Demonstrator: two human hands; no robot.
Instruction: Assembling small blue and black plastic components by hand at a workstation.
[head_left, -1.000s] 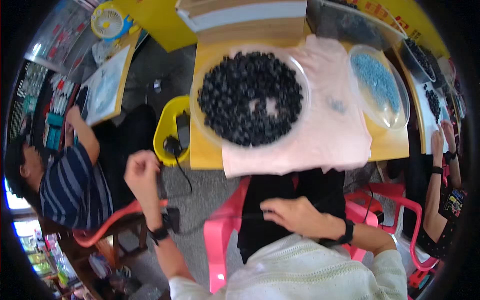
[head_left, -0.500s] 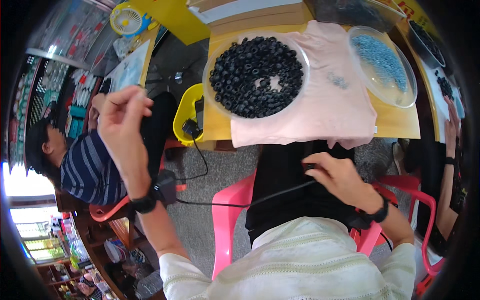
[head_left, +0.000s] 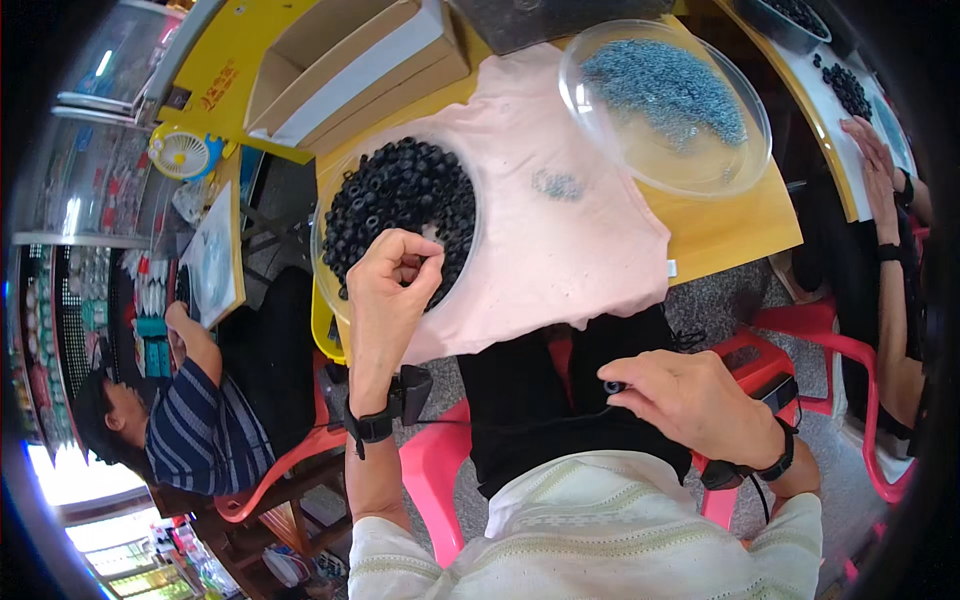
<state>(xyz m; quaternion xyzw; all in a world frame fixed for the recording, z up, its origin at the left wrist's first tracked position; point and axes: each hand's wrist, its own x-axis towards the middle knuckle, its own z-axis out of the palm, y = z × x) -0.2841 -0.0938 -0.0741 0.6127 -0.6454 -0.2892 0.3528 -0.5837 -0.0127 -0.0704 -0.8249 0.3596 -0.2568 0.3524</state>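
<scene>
Rings, black and heaped, lie in a clear round tray left of centre; my left hand, pinched narrow, overlaps its lower edge, contents hidden. Lower right, my right hand pinches one black ring.

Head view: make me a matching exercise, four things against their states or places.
1. left hand
2. right hand
3. cloth
4. cardboard box

A. pale pink, spread on the table
B. fingers bent together, at the round clear tub
C. at the far side, beyond the tub
D. pinching a small black ring

Pairs: 1-B; 2-D; 3-A; 4-C
</scene>
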